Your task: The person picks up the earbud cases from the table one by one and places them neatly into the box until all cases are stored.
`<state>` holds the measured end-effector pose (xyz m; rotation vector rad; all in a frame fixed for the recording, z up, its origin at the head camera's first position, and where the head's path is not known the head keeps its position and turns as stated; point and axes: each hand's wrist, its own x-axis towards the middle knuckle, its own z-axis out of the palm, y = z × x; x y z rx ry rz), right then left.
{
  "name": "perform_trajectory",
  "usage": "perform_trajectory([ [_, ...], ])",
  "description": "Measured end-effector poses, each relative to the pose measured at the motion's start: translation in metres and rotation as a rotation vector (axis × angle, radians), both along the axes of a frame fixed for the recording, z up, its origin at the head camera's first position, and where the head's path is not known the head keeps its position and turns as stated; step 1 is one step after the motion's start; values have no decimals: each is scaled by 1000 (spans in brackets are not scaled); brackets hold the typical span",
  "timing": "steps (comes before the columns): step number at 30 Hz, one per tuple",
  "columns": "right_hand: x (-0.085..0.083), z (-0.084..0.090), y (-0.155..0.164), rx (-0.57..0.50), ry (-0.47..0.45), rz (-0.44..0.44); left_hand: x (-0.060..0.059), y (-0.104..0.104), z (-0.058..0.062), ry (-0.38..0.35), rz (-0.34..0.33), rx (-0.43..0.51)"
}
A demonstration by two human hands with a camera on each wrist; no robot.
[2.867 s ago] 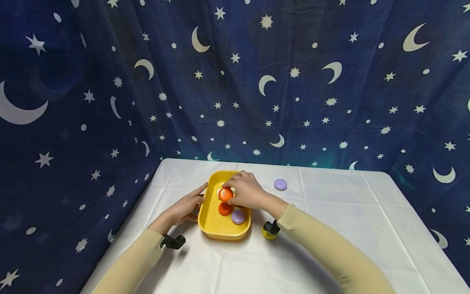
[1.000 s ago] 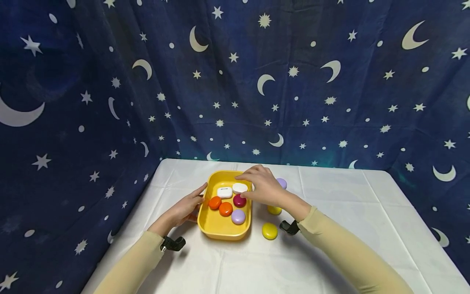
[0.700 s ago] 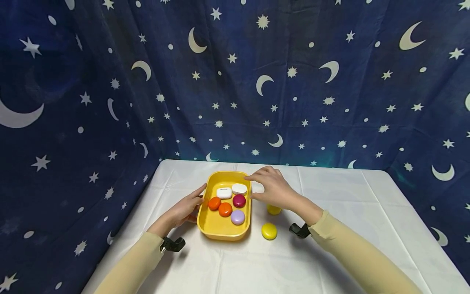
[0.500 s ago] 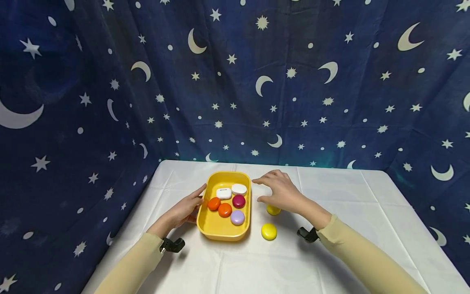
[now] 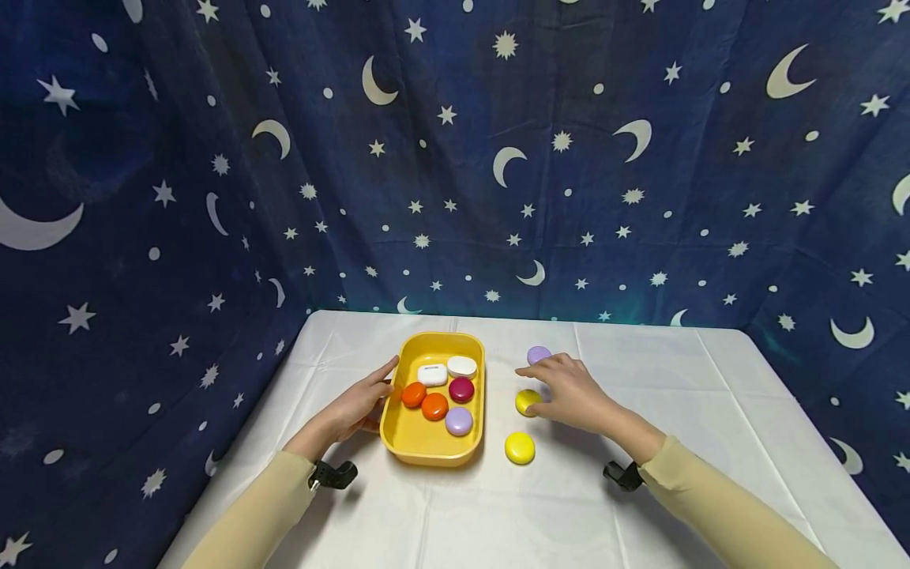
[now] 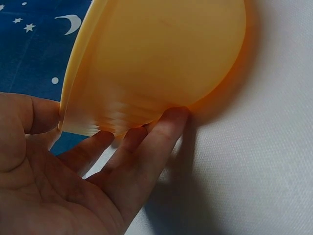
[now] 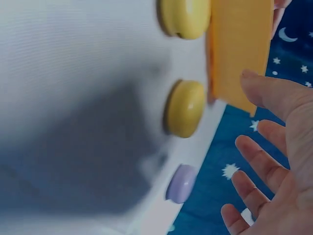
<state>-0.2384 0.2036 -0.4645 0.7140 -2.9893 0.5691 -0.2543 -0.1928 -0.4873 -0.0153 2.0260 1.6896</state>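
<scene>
My left hand (image 5: 359, 403) rests against the left side of a yellow tray (image 5: 434, 449). In the left wrist view, its thumb and relaxed fingers touch the tray's outer wall (image 6: 161, 58). My right hand (image 5: 576, 395) hovers to the right of the tray with spread, loosely bent fingers and nothing in them. Nearest to it is a yellow macaron-shaped disc (image 5: 527, 401) with a grooved edge. Another yellow disc (image 5: 520, 448) lies closer to me, and a lilac disc (image 5: 538, 356) lies farther back, partly hidden by the hand.
Inside the tray lie two orange discs (image 5: 434, 406), a dark red disc (image 5: 461, 390), a lilac disc (image 5: 458, 421) and two white oblong pieces (image 5: 432, 374). A white cloth (image 5: 682, 411) covers the table. Dark blue star-and-moon curtains (image 5: 455, 174) hang behind and left.
My right hand has let go of an orange disc in the tray. It has moved right and toward me, out over the yellow disc. My left hand stays against the tray.
</scene>
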Motion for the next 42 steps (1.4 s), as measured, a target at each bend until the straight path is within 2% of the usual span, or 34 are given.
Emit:
perform_trajectory([
  [5,1,-13,7,5,2,-14,0,0,0,0,-7,4],
  [9,0,-20,11,-9,-26,-40,0,-1,2,0,-25,4],
  [24,-7,-45,13,-49,-129,-118,1,-1,3,-8,-17,12],
  [28,-8,-49,11,-59,-151,-141,1,-1,4,-14,-21,15],
  [42,-9,-53,10,-61,-142,-159,1,-2,4,-13,-17,4],
])
